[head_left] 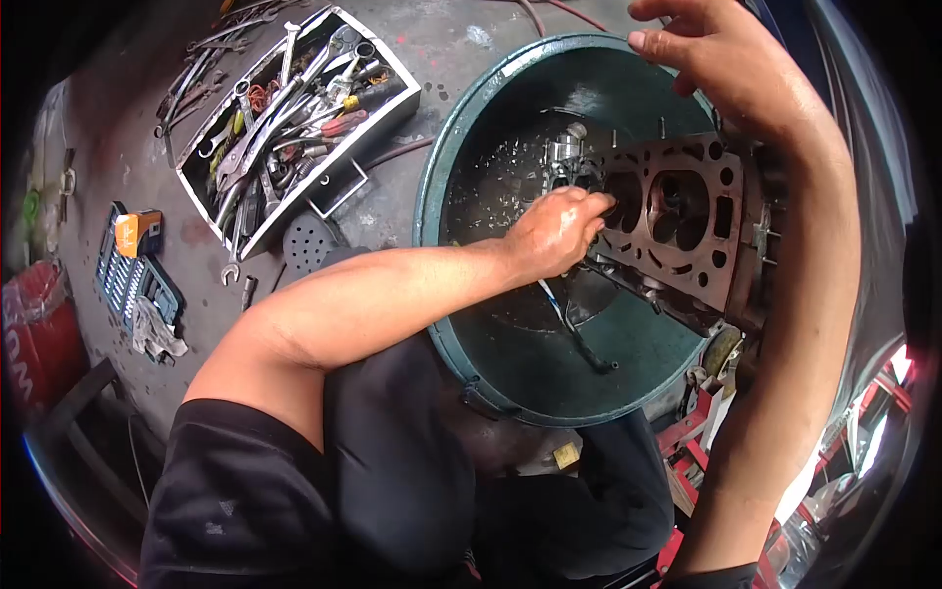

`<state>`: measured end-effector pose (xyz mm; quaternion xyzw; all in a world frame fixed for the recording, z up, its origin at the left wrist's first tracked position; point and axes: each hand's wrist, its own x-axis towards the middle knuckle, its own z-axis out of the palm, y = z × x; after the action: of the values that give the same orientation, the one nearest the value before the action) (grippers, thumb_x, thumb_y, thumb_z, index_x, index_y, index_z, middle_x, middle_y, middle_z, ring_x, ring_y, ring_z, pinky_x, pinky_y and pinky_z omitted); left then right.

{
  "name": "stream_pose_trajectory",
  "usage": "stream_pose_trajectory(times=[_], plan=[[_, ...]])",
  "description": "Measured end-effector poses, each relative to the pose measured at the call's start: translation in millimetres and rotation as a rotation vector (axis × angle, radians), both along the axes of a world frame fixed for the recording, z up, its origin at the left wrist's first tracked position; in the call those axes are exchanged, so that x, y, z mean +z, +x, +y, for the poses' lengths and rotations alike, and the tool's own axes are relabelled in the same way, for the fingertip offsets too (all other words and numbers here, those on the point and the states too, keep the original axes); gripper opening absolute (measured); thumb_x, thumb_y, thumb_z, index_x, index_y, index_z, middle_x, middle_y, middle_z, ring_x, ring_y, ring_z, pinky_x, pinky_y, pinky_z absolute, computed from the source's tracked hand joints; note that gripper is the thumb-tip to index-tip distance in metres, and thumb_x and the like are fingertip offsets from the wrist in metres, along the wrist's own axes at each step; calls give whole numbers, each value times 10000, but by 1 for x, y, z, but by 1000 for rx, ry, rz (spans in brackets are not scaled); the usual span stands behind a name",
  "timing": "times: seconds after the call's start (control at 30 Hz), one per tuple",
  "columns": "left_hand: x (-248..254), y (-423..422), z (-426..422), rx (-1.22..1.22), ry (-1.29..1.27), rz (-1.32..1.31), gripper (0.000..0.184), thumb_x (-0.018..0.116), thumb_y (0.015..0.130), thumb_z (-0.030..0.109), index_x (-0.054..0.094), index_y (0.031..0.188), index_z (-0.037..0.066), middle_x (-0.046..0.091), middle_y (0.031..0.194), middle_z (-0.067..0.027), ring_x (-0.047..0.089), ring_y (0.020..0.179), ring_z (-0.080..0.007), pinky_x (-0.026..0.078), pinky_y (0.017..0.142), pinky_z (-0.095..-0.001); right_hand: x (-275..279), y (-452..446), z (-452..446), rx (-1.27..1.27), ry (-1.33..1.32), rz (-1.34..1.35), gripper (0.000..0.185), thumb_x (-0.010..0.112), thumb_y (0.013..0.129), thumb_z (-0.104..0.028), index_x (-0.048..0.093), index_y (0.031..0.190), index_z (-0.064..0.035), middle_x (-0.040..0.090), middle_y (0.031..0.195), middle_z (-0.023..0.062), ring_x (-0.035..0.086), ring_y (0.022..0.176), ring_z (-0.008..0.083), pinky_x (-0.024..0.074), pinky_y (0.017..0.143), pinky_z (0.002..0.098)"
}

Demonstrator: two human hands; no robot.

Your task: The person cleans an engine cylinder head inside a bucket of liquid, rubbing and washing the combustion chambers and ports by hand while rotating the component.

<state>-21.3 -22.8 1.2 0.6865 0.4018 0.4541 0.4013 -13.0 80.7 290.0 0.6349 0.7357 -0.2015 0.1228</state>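
Observation:
A metal engine cylinder head [648,257] rests over the right side of a round green tub [481,370], its flat face with round chambers and holes turned up. My left hand [559,233] is wet and closed, its curled fingertips at one of the chambers; whatever they may hold is hidden. Raised above the tub's far right rim, my right hand [721,54] has its fingers apart and holds nothing. Dark liquid [496,187] with bubbles lies in the tub. Below my left hand, a thin white-and-blue tool with a dark end [579,339] leans inside the tub.
A white-edged toolbox [388,103] full of wrenches and pliers stands on the floor at upper left. Loose wrenches [201,74] lie beyond it. A blue tool case [113,260] carries an orange box [137,234]. Red metal stands [687,432] are at lower right.

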Motion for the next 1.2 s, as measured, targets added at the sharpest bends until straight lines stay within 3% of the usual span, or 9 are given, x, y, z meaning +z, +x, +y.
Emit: stream_pose_trajectory(times=[0.2, 0.33, 0.47, 0.6, 0.67, 0.77, 0.87, 1.0, 1.2], plan=[[11, 2, 0, 37, 143, 234, 302, 641, 800, 56, 635, 1094, -14, 557, 938, -203, 560, 947, -394, 469, 858, -460, -4, 4, -5, -3, 24, 39, 427, 599, 952, -207, 562, 1317, 12, 669, 1150, 186, 659, 926, 217, 543, 791, 316], [7, -2, -5, -87, -66, 159, 222, 600, 813, 46, 646, 1025, -3, 560, 936, -155, 555, 955, -345, 482, 826, -440, -9, 1, -11, 52, 101, -18, 418, 595, 954, -203, 565, 1321, -5, 670, 1149, 183, 659, 926, 213, 545, 790, 321], [10, -11, 27, -177, 445, 576, 211, 567, 801, 95, 647, 966, -8, 565, 925, -139, 573, 952, -313, 497, 803, -439, -7, 3, -8, 52, 87, -44, 419, 591, 960, -205, 559, 1323, 2, 666, 1164, 177, 660, 926, 209, 548, 800, 327], [9, 0, 13, -172, -85, 210, 174, 569, 795, 78, 648, 918, -16, 573, 903, -148, 586, 937, -333, 501, 791, -458, -5, 2, -4, -137, 8, 14, 427, 583, 966, -206, 547, 1326, 22, 661, 1180, 174, 662, 924, 212, 551, 793, 325], [3, -8, 13, -140, -9, 105, 181, 574, 791, 84, 647, 926, -12, 568, 864, -139, 588, 885, -327, 506, 768, -434, -9, 3, -7, -42, 60, 20, 421, 581, 966, -200, 551, 1324, 19, 664, 1170, 175, 663, 914, 210, 553, 767, 318], [9, -16, 30, -208, 535, 606, 258, 586, 785, 121, 652, 998, -9, 566, 918, -129, 568, 858, -281, 504, 755, -365, 0, 0, 3, -79, -20, 15, 411, 580, 964, -193, 559, 1318, 16, 669, 1159, 171, 662, 909, 209, 553, 768, 314], [12, -8, 19, -109, 442, 590, 262, 578, 803, 97, 651, 1024, -21, 569, 932, -141, 580, 888, -302, 513, 755, -391, -3, 1, -4, -63, 2, -1, 412, 578, 963, -194, 559, 1317, 15, 671, 1155, 168, 661, 914, 211, 551, 788, 317], [10, -13, 11, -224, 5, 199, 213, 548, 834, 40, 650, 1003, -42, 582, 898, -163, 593, 944, -350, 514, 785, -444, -5, -1, -3, -29, 53, 20, 421, 576, 962, -195, 550, 1325, 16, 671, 1159, 167, 664, 932, 222, 546, 820, 331], [8, -7, 13, -162, 436, 558, 234, 584, 768, 51, 657, 980, -13, 561, 878, -183, 580, 909, -366, 500, 763, -437, 1, -3, 0, -166, -23, 43, 415, 575, 961, -171, 546, 1337, 3, 675, 1144, 170, 656, 902, 201, 539, 784, 317]])
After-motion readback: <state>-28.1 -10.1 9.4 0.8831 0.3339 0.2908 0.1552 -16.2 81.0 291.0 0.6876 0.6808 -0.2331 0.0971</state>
